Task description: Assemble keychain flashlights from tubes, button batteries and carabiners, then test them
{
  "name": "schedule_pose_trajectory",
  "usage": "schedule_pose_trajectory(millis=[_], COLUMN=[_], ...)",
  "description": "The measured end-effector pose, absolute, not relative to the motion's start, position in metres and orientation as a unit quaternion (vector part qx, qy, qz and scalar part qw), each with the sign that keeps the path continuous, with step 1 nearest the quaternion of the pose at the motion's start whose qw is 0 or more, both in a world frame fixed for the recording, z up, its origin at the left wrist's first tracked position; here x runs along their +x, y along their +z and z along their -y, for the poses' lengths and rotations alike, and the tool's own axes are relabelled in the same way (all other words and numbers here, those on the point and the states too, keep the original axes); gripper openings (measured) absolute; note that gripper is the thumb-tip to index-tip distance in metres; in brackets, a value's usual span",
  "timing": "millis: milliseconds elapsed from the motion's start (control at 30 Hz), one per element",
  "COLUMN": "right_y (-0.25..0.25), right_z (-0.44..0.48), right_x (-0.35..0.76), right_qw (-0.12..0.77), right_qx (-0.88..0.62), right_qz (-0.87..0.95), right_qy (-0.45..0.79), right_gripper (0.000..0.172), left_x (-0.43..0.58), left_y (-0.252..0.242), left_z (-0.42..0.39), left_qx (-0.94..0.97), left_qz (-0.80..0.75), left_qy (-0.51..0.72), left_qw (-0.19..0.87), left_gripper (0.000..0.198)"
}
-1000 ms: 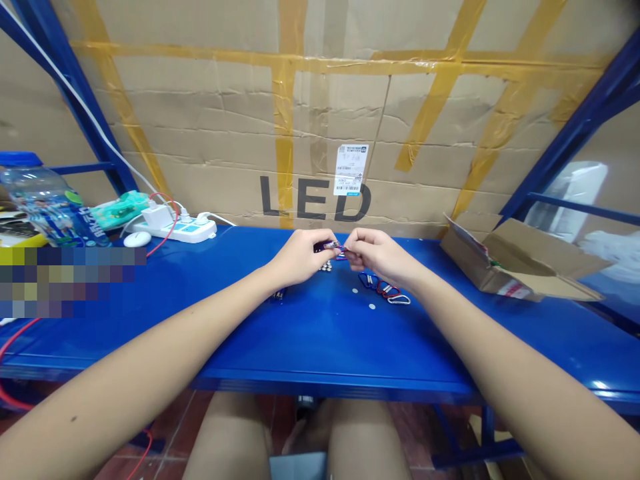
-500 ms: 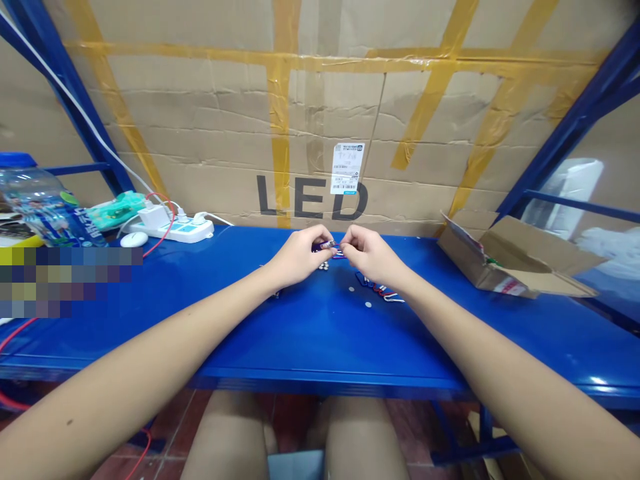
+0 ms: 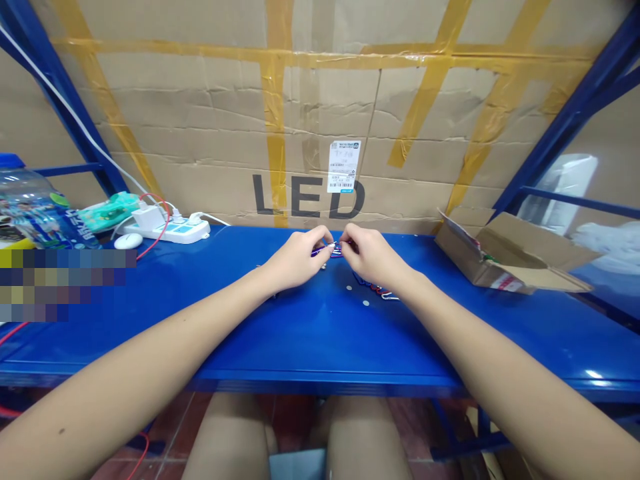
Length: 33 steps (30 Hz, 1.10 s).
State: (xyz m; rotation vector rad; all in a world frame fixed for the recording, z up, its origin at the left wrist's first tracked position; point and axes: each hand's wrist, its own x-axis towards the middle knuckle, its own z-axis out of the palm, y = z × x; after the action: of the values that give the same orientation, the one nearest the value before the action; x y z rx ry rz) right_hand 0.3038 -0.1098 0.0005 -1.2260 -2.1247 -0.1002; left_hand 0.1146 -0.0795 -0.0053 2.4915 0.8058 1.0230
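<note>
Above the middle of the blue table [image 3: 310, 333], my two hands almost meet at the fingertips. My left hand [image 3: 301, 257] is closed in a pinch on a small purple item [image 3: 315, 253] with a pale, shiny end; its kind is too small to tell. Close by on the right, my right hand [image 3: 373, 252] is pinched too, at the other side of that end, and what its fingers hold is hidden. Beneath the right hand lie several carabiner-like clips [image 3: 387, 294] in blue, red and silver. Small round pale discs [image 3: 366, 303] rest nearer the front edge.
An opened cardboard box [image 3: 515, 257] stands at the right. To the left are a white power strip [image 3: 183, 230] with plugs and cables, a white rounded gadget [image 3: 129, 241] and a plastic bottle [image 3: 43, 207]. A large taped carton [image 3: 210, 133] forms the back.
The purple item has turned in the left fingers and now looks thinner. Both hands stay close together in a pinch. The whole view has shifted slightly.
</note>
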Motion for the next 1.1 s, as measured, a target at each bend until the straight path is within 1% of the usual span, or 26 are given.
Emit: schedule_pose_trajectory(millis=[167, 333, 400, 567, 633, 733, 800, 867, 967, 1100], right_y=[0.002, 0.005, 0.006, 0.011, 0.013, 0.013, 0.013, 0.013, 0.013, 0.009], right_z=[0.116, 0.117, 0.114, 0.104, 0.102, 0.102, 0.103, 0.106, 0.11, 0.112], right_x=[0.298, 0.296, 0.299, 0.313, 0.317, 0.318, 0.316, 0.313, 0.308, 0.302], right_qw=[0.317, 0.343, 0.368, 0.429, 0.436, 0.416, 0.395, 0.376, 0.362, 0.376], right_qx=[-0.46, -0.463, -0.479, -0.519, -0.52, -0.508, -0.487, -0.454, -0.412, -0.409], right_qz=[0.827, 0.816, 0.797, 0.73, 0.711, 0.7, 0.709, 0.73, 0.752, 0.744], right_qy=[-0.064, -0.037, -0.002, 0.113, 0.182, 0.281, 0.324, 0.347, 0.365, 0.371], right_gripper=[0.014, 0.013, 0.011, 0.009, 0.008, 0.002, 0.011, 0.015, 0.019, 0.019], left_x=[0.115, 0.115, 0.112, 0.1, 0.095, 0.091, 0.092, 0.094, 0.098, 0.102], left_y=[-0.004, -0.003, -0.002, 0.003, 0.006, 0.01, 0.01, 0.009, 0.007, 0.005], left_z=[0.082, 0.081, 0.075, 0.054, 0.05, 0.049, 0.051, 0.054, 0.059, 0.062], left_qx=[0.869, 0.861, 0.851, 0.809, 0.787, 0.768, 0.774, 0.793, 0.826, 0.85], left_qz=[-0.308, -0.346, -0.353, -0.337, -0.343, -0.341, -0.325, -0.297, -0.256, -0.242], left_qy=[0.366, 0.357, 0.364, 0.395, 0.407, 0.42, 0.424, 0.422, 0.409, 0.398], left_qw=[0.128, 0.107, 0.136, 0.275, 0.313, 0.342, 0.339, 0.324, 0.292, 0.244], left_gripper=[0.008, 0.009, 0.011, 0.018, 0.017, 0.016, 0.018, 0.02, 0.02, 0.016])
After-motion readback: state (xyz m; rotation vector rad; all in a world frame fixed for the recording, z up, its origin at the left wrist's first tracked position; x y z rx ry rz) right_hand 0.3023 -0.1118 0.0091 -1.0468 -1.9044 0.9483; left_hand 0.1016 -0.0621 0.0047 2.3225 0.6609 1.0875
